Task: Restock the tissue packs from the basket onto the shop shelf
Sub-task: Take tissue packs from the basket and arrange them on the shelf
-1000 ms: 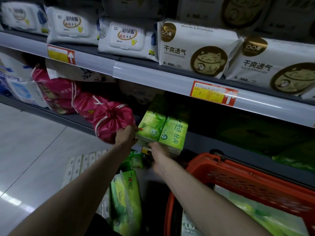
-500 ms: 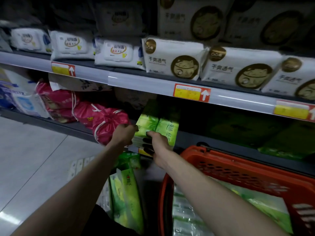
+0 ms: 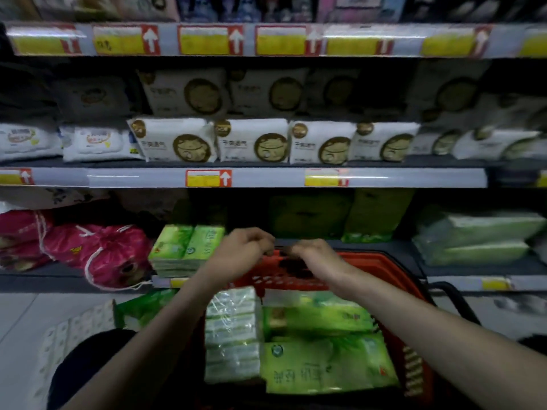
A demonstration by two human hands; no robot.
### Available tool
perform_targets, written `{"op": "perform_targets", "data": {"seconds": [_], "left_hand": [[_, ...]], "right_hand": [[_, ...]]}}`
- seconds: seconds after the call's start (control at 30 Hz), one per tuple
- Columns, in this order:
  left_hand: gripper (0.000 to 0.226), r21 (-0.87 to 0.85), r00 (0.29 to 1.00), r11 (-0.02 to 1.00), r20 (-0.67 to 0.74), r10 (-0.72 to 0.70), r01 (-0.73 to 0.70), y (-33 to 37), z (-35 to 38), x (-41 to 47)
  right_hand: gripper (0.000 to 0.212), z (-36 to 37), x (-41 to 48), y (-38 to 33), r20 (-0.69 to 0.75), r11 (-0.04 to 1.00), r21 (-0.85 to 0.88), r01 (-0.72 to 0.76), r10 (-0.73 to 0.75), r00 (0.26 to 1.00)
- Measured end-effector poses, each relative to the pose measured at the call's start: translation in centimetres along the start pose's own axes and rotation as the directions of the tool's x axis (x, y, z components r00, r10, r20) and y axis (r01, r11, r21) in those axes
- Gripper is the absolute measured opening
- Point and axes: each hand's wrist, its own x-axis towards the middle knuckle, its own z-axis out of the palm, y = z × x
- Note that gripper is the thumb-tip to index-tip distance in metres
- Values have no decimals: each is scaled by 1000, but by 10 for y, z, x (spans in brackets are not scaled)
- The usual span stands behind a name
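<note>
- Left hand and right hand: side by side, nearly touching, fingers loosely curled. Nothing visible in either, though both are blurred.
- Directly beneath and nearer the body: red basket, hands above its far rim. Inside it lie the green tissue packs and, on their left, a clear-wrapped stack.
- Just left of the left hand: a shelved green pack, sitting at the front edge of the shop shelf.
- Further left: pink drawstring bags.
- Above the hands: white cat-print packs.
- Handling, as a judgement: likely light, soft and squashable, with slick film. Best to take one by its short ends, palms flat, and not pinch the wrap.
</note>
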Motion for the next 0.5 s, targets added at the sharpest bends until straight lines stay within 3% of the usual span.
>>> {"op": "perform_targets", "data": {"seconds": [0.13,0.23,0.4,0.5], "left_hand": [[16,106,982,992,185,47,-67,-11,58,-19],[14,211,975,974,218,34,-81,-23,83,-19],[21,297,979,953,202,8,-68,-39,99,-11],[36,459,941,871,339,12,-177,-48,116,-12]], "right_hand": [[18,-60,-42,50,65,958,-288,-5,25,998],[20,-82,-60,79,38,944,-327,-42,58,998],[16,-93,-57,84,44,925,-377,44,-30,999],[30,-92,-53,95,107,829,-555,68,-10,994]]}}
